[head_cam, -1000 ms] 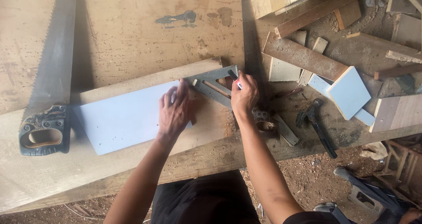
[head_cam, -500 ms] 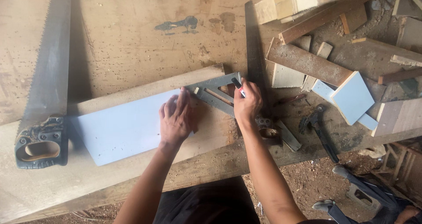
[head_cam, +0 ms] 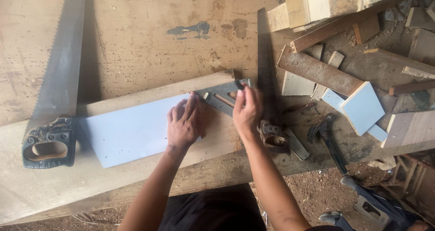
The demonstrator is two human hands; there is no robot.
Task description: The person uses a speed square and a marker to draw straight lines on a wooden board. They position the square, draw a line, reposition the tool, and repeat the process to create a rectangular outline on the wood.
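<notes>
Head view: a pale blue laminated board (head_cam: 131,129) is being kept flat on a wooden plank (head_cam: 149,167) across the workbench (head_cam: 136,40). It is being pressed down by the left hand (head_cam: 183,122), fingers spread flat. A metal triangular square (head_cam: 224,97) is being held at the board's right end by the right hand (head_cam: 247,108), fingers curled on its edge. Two handsaws are being stored alongside: one far left (head_cam: 54,99), one just right (head_cam: 267,77). A hammer (head_cam: 328,138) is lying farther right.

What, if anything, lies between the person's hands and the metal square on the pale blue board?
Nothing visible. The left hand lies flat on the pale blue board at the metal square, and the right hand touches the square's upper end.
</notes>
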